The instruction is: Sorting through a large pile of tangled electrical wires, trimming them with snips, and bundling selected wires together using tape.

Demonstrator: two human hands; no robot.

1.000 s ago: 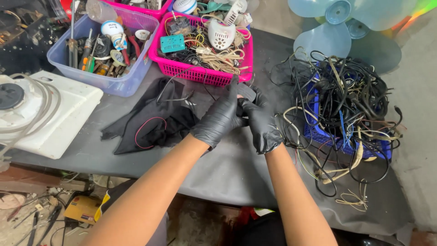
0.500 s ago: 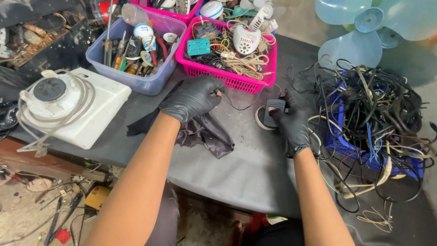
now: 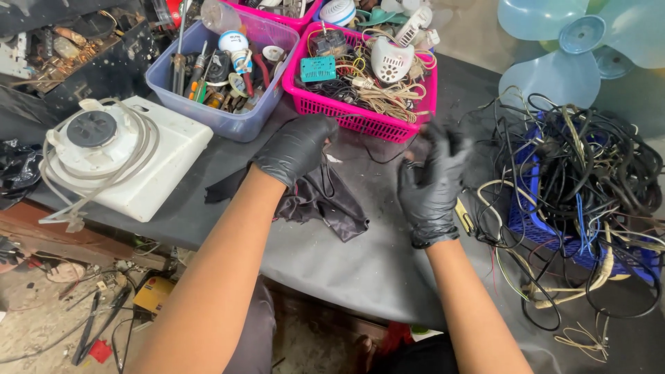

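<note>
Both my hands wear black gloves. My left hand (image 3: 294,149) is closed in a fist at the top of a crumpled black cloth (image 3: 332,204) on the grey table (image 3: 374,270), just in front of a pink basket (image 3: 360,119). A thin black wire (image 3: 370,161) sags from that fist toward my right hand (image 3: 429,183). The right hand is raised and blurred, fingers half curled, between the basket and a big tangle of cables (image 3: 589,166). Whether it grips the wire is unclear.
A lilac bin (image 3: 228,123) of tools stands left of the pink basket of cords and small parts. At the left edge lies a white appliance (image 3: 138,170). The cables cover a blue crate (image 3: 526,211); a pale blue fan blade (image 3: 554,55) lies behind them.
My hands were together over the cloth, then parted. The left went to the cloth's top by the basket; the right moved toward the cables and is now lifted off the table.
</note>
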